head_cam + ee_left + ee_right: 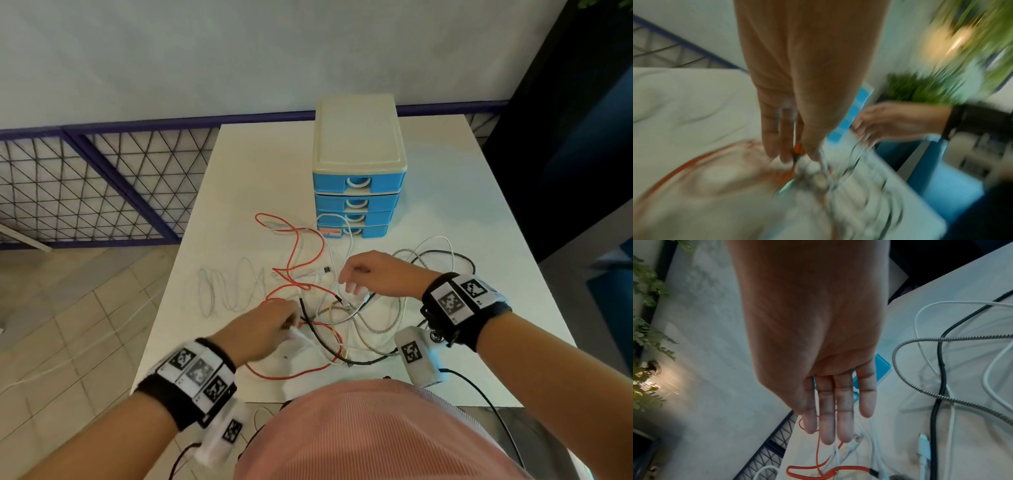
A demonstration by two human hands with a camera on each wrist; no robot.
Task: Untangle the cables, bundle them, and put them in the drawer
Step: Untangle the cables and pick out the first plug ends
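Note:
A tangle of cables lies on the white table: a red cable, a black cable, a braided cable and white ones. My left hand reaches into the near side of the tangle. In the blurred left wrist view its fingertips pinch the red cable's orange plug. My right hand hovers over the middle of the tangle, holding nothing. Its fingers are straight in the right wrist view. The blue drawer unit stands behind the cables, drawers closed.
A purple-framed mesh fence runs along the table's left and far side, over tiled floor. The table's near edge meets my torso. Green plants show in the wrist views. A white plug lies near the black cable.

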